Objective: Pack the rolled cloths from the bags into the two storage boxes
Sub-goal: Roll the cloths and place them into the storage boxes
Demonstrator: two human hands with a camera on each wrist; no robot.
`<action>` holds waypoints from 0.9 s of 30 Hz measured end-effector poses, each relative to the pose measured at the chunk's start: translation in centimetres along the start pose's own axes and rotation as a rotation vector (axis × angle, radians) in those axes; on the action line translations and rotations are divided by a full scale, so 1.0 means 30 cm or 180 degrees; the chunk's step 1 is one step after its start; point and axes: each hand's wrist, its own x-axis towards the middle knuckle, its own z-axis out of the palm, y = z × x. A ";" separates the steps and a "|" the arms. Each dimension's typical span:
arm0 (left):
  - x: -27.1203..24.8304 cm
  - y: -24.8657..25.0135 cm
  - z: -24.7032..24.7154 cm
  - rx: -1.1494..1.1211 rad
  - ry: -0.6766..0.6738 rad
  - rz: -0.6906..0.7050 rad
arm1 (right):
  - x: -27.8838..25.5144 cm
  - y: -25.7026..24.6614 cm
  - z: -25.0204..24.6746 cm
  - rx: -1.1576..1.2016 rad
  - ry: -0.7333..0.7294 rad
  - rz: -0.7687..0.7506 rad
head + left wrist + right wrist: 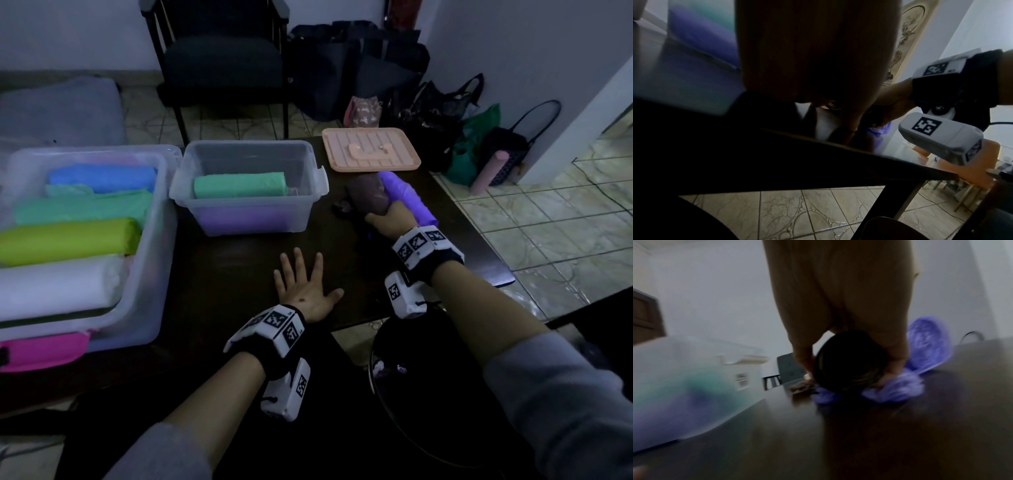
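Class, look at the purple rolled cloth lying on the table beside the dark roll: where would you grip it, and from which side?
Grip the purple rolled cloth around its middle, coming down from above on its free right flank. It lies flat on the table as a long cylinder, and the dark roll, held by the right hand, crowds its left side.

head view overhead, wrist views low — table [219, 274] shared

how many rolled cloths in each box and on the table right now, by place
Large box: 5 (blue, two teal green, lime, white)
Small box: 2 (green, purple beneath)
Table: 2 (dark roll gripped by right hand, purple roll)
Total: 9
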 end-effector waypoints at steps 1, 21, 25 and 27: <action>0.001 0.001 0.000 0.0002 -0.0012 -0.0011 | 0.011 0.009 -0.013 0.0052 0.0025 -0.0008; 0.005 -0.045 -0.014 -0.1784 0.0944 0.0166 | -0.121 0.077 -0.079 -0.1090 -0.0486 -0.1754; 0.015 -0.040 -0.062 -0.2628 0.1337 -0.0150 | -0.179 0.118 -0.044 -0.1711 -0.0568 -0.1893; 0.041 -0.029 -0.088 -0.2909 0.1135 -0.0085 | -0.202 0.134 -0.036 -0.1723 -0.0511 -0.2035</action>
